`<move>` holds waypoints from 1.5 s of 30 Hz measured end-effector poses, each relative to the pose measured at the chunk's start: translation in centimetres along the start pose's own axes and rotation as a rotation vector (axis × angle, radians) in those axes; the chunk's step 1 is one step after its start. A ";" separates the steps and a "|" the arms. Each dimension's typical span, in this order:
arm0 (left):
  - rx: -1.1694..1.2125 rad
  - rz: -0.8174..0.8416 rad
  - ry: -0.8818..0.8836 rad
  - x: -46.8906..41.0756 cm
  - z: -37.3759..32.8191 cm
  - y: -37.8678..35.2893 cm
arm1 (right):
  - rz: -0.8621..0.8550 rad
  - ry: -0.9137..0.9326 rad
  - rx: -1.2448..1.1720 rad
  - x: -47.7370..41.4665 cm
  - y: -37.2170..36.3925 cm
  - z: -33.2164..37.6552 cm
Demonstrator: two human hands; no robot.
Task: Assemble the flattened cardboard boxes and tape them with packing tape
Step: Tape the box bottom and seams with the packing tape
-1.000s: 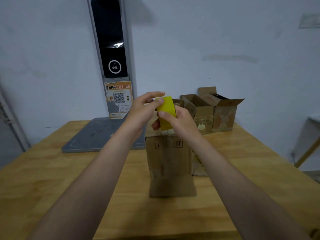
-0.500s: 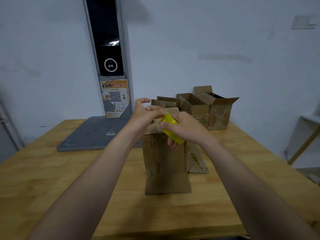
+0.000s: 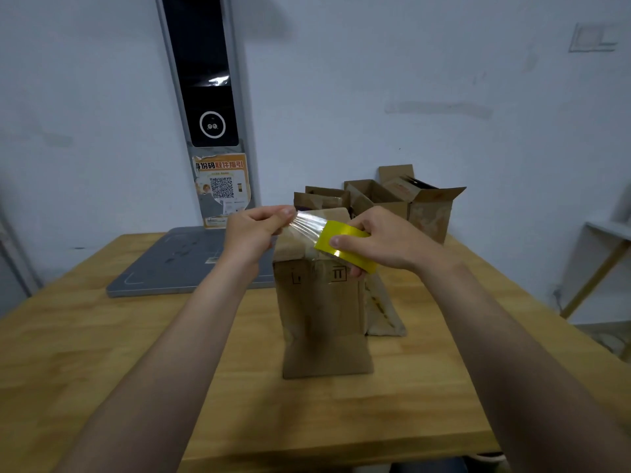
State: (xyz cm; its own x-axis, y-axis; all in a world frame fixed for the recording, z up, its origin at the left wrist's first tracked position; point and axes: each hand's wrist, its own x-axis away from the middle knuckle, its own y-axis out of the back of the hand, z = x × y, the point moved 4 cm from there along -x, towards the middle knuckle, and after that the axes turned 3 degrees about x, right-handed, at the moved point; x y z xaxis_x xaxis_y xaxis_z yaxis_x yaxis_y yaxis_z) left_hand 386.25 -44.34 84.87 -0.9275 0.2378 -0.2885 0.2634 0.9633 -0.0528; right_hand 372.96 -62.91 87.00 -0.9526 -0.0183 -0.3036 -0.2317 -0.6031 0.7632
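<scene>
My right hand (image 3: 386,240) has its grip curled round the yellow tape roll (image 3: 341,242), thumb on the near face and fingers wrapped under the far side. My left hand (image 3: 252,230) closes its grip in a pinch on the free end of the clear tape strip (image 3: 309,223), which stretches taut between my 2 hands. Both hands are in the air just above the top of the cardboard box (image 3: 321,302), and I cannot tell whether the roll touches it.

The box stands upright near the middle of the wooden desk (image 3: 102,353), its top flaps folded over. 1 bottom flap (image 3: 326,356) lies flat on the desk toward me. A second piece of cardboard (image 3: 384,312) leans against the box's right side.

Behind it, near the far edge of the desk, stand several open boxes (image 3: 430,213) with their flaps up. To the left of them lies a flat grey platform (image 3: 177,261), touching the foot of a tall grey pillar (image 3: 208,97) with a dark screen. An orange poster (image 3: 222,189) with a QR code hangs on the pillar below that screen.
</scene>
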 end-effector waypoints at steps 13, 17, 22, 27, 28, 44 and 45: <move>0.213 -0.284 0.170 2.1 7.0 2.9 | -0.375 0.004 0.511 1.7 3.3 -6.9; 0.189 -0.312 0.133 2.1 7.8 2.9 | -0.488 0.006 0.612 1.6 3.4 -7.9; 0.173 -0.348 0.131 1.7 9.2 2.9 | -0.480 -0.015 0.650 0.1 2.8 -8.0; 0.175 -0.369 0.147 1.2 10.8 2.5 | -0.433 -0.033 0.685 -1.1 2.4 -8.5; 0.178 -0.374 0.156 1.1 11.0 2.5 | -0.428 -0.041 0.683 -1.4 2.2 -8.8; -0.424 -0.320 -0.323 -2.2 12.2 0.7 | -0.423 -0.073 0.553 -4.4 -1.1 -11.8; -0.418 -0.295 -0.300 -2.6 12.4 0.5 | -0.426 -0.073 0.557 -4.4 -1.2 -11.8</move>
State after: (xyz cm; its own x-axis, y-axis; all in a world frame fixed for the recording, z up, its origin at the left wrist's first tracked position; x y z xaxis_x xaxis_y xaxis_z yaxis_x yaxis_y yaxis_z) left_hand 392.10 -46.00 73.74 -0.8139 -0.0343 -0.5801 -0.1773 0.9653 0.1917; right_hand 379.76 -71.50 80.74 -0.7628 0.1939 -0.6169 -0.6353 -0.0472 0.7708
